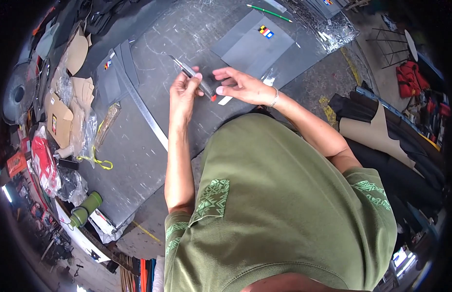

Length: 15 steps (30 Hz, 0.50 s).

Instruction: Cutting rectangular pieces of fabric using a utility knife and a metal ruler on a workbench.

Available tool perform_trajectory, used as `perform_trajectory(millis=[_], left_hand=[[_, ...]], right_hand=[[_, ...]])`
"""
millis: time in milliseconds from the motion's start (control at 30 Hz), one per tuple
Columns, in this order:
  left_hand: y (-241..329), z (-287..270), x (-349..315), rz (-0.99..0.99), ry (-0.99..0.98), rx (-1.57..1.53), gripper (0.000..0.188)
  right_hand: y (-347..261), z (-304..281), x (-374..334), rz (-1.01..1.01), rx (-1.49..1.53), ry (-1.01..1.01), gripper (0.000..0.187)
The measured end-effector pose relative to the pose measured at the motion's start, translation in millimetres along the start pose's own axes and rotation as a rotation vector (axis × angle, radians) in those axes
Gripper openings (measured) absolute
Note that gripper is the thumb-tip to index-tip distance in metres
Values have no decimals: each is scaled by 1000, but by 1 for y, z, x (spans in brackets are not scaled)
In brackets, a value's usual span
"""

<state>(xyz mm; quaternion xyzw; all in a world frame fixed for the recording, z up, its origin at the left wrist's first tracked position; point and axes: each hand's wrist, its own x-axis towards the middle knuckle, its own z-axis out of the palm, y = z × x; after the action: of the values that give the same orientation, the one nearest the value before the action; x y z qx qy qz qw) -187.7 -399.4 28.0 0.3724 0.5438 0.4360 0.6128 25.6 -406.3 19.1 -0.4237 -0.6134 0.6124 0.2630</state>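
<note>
My left hand is closed round a utility knife with a dark textured handle and a red end piece. The knife's metal blade end points up and to the left, away from me. Close to the red end is my right hand, its fingers apart and the thumb near the handle; it holds nothing that I can see. Beyond my right hand, flat grey sheets with a small coloured flag label lie on the dark worktable. A long metal ruler lies to the left of my left forearm.
More grey pieces lie under the ruler's far end. A green pencil is at the back. Cardboard, plastic bags and a green bottle crowd the left edge. Rolls of dark material stand at the right.
</note>
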Motion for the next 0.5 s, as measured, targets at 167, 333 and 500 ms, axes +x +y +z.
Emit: perform_trajectory(millis=[167, 333, 500], left_hand=[[23, 17, -7, 224, 108, -258, 23], [20, 22, -16, 369, -28, -261, 44], [33, 40, -27, 512, 4, -38, 36]], right_hand=[[-21, 3, 6, 125, 652, 3, 37], [-25, -3, 12, 114, 766, 74, 30], [-22, 2, 23, 233, 1227, 30, 19]])
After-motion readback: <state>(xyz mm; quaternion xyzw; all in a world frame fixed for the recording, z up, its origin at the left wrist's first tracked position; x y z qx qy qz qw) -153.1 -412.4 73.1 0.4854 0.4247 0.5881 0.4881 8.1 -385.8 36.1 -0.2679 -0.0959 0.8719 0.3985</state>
